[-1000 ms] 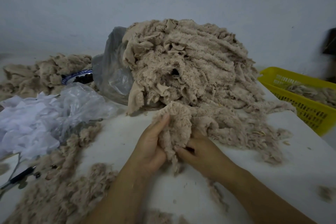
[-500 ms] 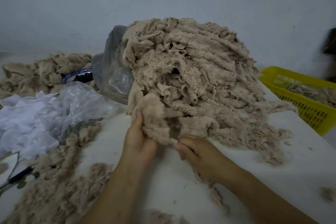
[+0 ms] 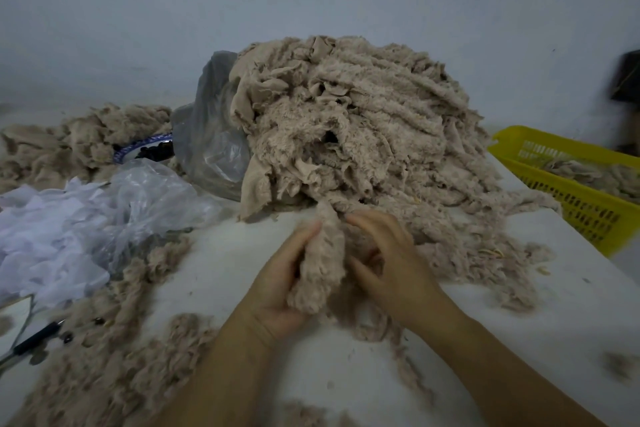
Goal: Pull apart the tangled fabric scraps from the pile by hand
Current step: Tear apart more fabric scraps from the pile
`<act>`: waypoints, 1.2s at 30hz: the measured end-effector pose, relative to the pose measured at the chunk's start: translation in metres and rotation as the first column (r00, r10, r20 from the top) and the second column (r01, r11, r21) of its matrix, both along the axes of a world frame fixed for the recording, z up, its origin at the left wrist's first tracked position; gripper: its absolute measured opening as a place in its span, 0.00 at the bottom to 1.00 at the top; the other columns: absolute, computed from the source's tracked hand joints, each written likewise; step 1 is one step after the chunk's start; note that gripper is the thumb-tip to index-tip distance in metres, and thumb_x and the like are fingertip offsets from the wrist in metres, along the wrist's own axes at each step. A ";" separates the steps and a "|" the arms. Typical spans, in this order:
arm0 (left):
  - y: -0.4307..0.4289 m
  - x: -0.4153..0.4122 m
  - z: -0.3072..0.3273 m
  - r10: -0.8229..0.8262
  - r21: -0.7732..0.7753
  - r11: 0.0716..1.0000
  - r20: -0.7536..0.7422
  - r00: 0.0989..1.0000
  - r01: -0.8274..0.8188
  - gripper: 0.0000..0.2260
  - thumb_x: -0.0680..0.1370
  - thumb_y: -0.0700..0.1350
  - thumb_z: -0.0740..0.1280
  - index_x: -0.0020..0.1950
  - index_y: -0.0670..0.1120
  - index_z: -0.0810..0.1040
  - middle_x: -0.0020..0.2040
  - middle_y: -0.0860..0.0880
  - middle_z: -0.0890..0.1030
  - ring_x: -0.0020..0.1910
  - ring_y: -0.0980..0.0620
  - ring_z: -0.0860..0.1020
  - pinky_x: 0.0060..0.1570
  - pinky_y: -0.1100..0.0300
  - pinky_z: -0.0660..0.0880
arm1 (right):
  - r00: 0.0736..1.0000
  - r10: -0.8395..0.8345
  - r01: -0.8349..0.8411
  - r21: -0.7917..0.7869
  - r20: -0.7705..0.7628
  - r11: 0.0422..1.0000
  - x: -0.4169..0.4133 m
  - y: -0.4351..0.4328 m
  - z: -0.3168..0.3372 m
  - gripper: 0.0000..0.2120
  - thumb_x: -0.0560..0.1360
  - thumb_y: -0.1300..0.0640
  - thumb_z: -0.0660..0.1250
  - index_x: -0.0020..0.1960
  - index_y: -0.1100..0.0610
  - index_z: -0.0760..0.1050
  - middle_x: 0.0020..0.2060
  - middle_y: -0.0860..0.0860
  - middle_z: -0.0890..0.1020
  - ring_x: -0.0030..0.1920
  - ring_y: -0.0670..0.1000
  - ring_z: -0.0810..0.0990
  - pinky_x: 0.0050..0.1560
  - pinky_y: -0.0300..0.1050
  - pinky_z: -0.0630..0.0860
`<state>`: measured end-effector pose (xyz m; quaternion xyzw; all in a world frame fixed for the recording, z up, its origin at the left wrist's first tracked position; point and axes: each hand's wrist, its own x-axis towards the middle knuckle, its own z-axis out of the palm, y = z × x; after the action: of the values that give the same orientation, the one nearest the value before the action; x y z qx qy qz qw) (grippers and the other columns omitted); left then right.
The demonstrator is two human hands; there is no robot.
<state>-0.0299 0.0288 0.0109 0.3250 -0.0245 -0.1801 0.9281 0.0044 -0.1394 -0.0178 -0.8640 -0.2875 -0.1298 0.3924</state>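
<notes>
Gripping a fluffy beige scrap (image 3: 322, 267) at the near edge of the pile (image 3: 363, 135) on the desk (image 3: 225, 253), the left hand (image 3: 282, 282) is readying to tug it free; the right hand (image 3: 391, 260) is resting half-curled alongside, likely bracing the tangle, grip unclear.

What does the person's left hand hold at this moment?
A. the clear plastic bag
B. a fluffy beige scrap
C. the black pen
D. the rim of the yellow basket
B: the left hand curls its fingers round a fluffy beige scrap at the front of the pile, next to the right hand.
</notes>
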 end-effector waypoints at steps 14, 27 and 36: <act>-0.009 -0.021 0.005 -0.372 0.583 0.770 0.081 0.925 0.258 0.12 0.60 0.50 0.81 0.36 0.44 0.86 0.36 0.46 0.84 0.35 0.53 0.83 0.41 0.61 0.79 | 0.945 -0.166 0.258 0.328 -0.283 0.909 0.014 -0.022 0.001 0.12 0.75 0.61 0.66 0.43 0.44 0.75 0.43 0.41 0.79 0.44 0.39 0.77 0.44 0.32 0.71; -0.007 0.013 -0.013 0.206 0.597 0.737 0.249 0.946 -0.318 0.20 0.72 0.64 0.70 0.38 0.48 0.74 0.29 0.48 0.76 0.24 0.51 0.75 0.25 0.60 0.73 | 0.975 -0.092 0.121 0.132 -0.203 0.984 0.001 -0.006 0.002 0.06 0.78 0.57 0.65 0.45 0.49 0.69 0.36 0.50 0.75 0.31 0.46 0.69 0.32 0.40 0.65; -0.011 0.008 -0.019 -0.100 0.865 0.410 0.359 0.928 -0.290 0.04 0.74 0.60 0.73 0.43 0.63 0.82 0.37 0.61 0.82 0.35 0.63 0.79 0.35 0.70 0.73 | 0.975 -0.168 0.166 -0.025 -0.149 0.986 0.003 -0.005 0.000 0.07 0.80 0.57 0.62 0.57 0.50 0.73 0.44 0.44 0.78 0.42 0.44 0.76 0.41 0.46 0.75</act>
<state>-0.0219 0.0179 -0.0079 0.8017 -0.0715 -0.0483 0.5914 0.0071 -0.1444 -0.0176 -0.8948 -0.1844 -0.0950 0.3954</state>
